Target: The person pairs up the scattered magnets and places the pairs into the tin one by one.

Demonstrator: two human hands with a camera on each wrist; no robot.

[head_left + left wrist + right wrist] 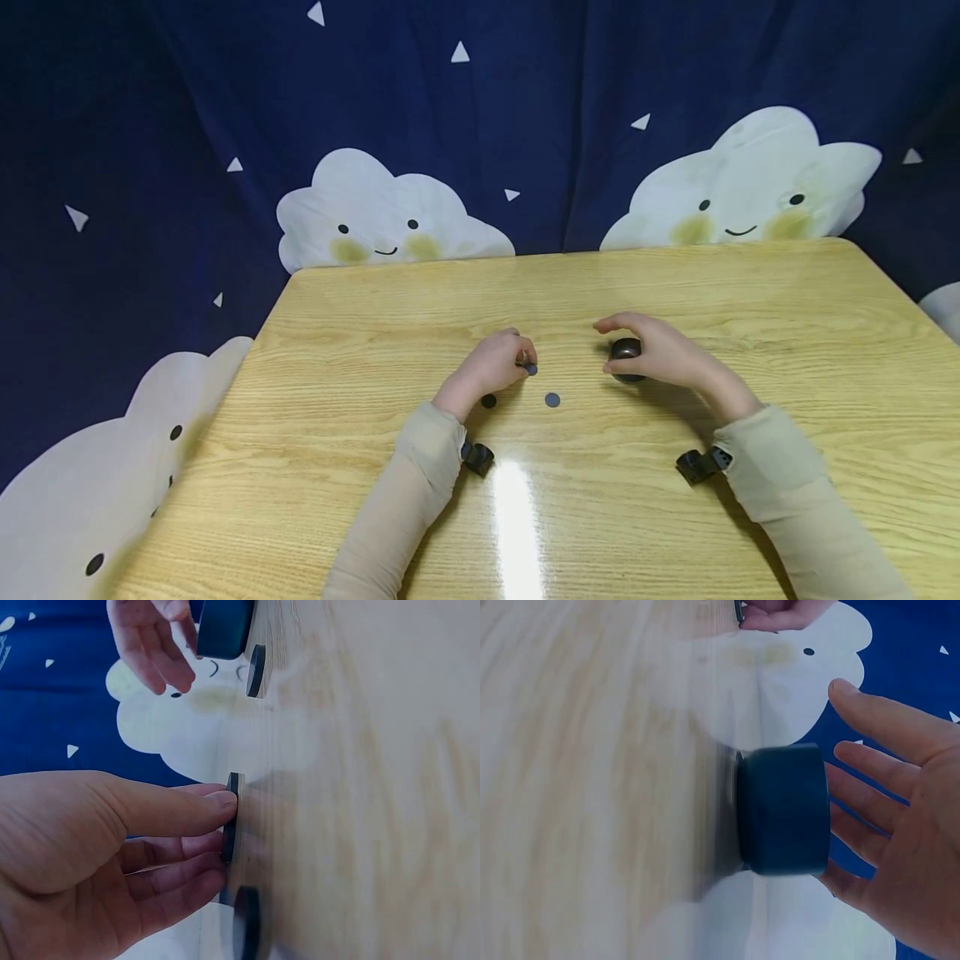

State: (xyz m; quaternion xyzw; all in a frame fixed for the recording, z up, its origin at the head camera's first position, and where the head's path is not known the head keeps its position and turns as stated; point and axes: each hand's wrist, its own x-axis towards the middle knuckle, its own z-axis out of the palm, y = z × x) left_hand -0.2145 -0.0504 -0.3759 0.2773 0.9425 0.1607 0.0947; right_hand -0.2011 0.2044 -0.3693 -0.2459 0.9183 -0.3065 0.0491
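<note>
My left hand pinches a small flat dark disc between thumb and fingers, at or just above the tabletop. Two similar discs lie near it: a blue-grey one to its right and a black one by the wrist. Over on the right, a short dark round container-like cylinder stands on the table. Around it my right hand is spread, thumb and fingers wide apart. In the right wrist view the thumb is clear of the cylinder; whether any finger touches its far side cannot be told.
The light wood table reaches back to a dark blue curtain with white clouds and triangles. Each wrist carries a small black camera, one at the left cuff and one at the right.
</note>
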